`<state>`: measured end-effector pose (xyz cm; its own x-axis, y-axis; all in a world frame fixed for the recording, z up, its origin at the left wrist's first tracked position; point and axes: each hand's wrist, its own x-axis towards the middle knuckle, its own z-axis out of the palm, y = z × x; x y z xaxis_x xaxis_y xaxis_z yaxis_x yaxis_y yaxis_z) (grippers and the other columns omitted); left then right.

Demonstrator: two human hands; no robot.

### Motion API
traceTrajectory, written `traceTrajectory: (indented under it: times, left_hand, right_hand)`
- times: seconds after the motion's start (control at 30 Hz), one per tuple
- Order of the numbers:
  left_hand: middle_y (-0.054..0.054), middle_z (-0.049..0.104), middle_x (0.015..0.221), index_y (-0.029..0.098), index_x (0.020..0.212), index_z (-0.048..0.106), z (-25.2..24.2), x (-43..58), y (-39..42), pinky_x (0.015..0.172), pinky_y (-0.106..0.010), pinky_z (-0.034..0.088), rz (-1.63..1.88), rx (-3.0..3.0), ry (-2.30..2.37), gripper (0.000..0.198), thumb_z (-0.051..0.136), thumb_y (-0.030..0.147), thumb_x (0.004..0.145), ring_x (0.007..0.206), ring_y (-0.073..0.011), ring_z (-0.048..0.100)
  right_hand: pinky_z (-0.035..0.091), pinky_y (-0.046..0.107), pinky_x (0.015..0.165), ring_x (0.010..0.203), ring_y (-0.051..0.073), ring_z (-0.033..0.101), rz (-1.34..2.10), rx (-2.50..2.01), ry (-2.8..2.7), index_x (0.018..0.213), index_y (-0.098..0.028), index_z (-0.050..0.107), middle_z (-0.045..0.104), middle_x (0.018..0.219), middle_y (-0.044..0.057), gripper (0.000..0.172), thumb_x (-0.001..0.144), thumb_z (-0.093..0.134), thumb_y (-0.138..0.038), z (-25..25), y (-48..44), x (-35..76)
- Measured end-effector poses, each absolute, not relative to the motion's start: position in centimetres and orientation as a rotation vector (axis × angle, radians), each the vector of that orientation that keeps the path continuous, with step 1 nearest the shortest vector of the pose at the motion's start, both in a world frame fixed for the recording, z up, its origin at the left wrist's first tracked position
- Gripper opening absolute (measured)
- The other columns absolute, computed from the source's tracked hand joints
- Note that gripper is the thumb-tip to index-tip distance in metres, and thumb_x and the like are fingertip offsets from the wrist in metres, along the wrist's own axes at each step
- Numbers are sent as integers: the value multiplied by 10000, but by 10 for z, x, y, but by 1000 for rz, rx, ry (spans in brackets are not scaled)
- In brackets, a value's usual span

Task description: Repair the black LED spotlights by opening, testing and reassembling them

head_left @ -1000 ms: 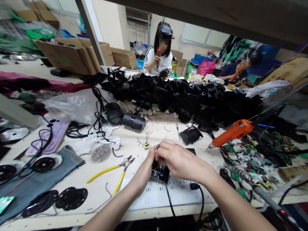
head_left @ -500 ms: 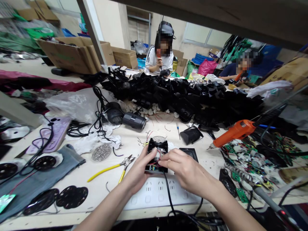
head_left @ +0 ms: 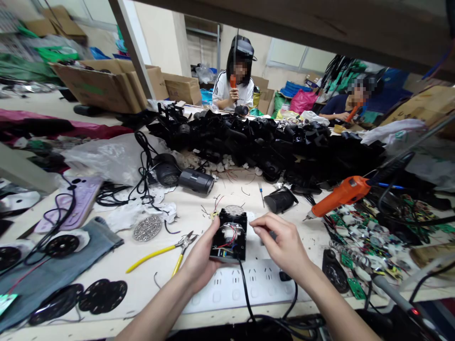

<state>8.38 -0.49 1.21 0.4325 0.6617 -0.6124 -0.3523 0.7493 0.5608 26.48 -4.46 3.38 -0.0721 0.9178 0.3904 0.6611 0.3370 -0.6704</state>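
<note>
L hand (head_left: 202, 258): gripping blk housing (head_left: 229, 237), open side up, red wires inside; cord (head_left: 243, 286) exits near edge. R hand (head_left: 279, 239): just right of housing, not touching; thumb & fingertips drawn together, can't tell if anything's pinched. Btwn wrists: wht power strip (head_left: 227, 288). Left of L hand: pliers (head_left: 185, 242), yel. handles spread; past these, metal bits (head_left: 147, 228), round heap. Right of R hand: orange driver (head_left: 339, 196); PCBs (head_left: 355, 286) nearer. Beyond both hands: blk parts (head_left: 263, 142), heaped.

The left forearm (head_left: 159, 303) and right forearm (head_left: 330, 298) are seen bare, tapered in outline; the left hand (head_left: 202, 255) and right hand (head_left: 280, 240) are likewise uncovered (fingers (head_left: 266, 221) included).
</note>
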Motion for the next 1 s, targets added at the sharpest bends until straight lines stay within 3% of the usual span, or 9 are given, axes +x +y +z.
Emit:
traceTrajectory:
  times: [0.27, 0.83, 1.0]
  left_hand:
    - [-67, 731, 825, 160, 1149, 630, 11, 83, -6, 594, -305, 562, 682, 368, 907, 435, 460, 499, 935, 644, -182, 661]
    - [-92, 721, 754, 126, 1005, 652, 11, 85, -6, 536, -352, 564, 582, 312, 921, 491, 462, 568, 903, 555, -197, 639]
    - [-88, 699, 716, 131, 923, 653, 15, 86, -4, 491, -357, 560, 506, 289, 955, 545, 415, 621, 897, 556, -205, 639]
  right_hand:
    - [484, 270, 736, 812, 160, 636, 451, -1396, -1840, 922, -181, 657, 665, 852, 40, 175, 895, 509, -94, 23, -46, 258]
    - [497, 260, 716, 781, 149, 651, 578, -1405, -1791, 952, -197, 643, 674, 858, 37, 209, 913, 452, -119, 14, -44, 259]
    - [481, 248, 681, 738, 146, 623, 597, -1431, -1776, 912, -192, 638, 663, 815, 27, 127, 881, 520, -157, 13, -44, 258]
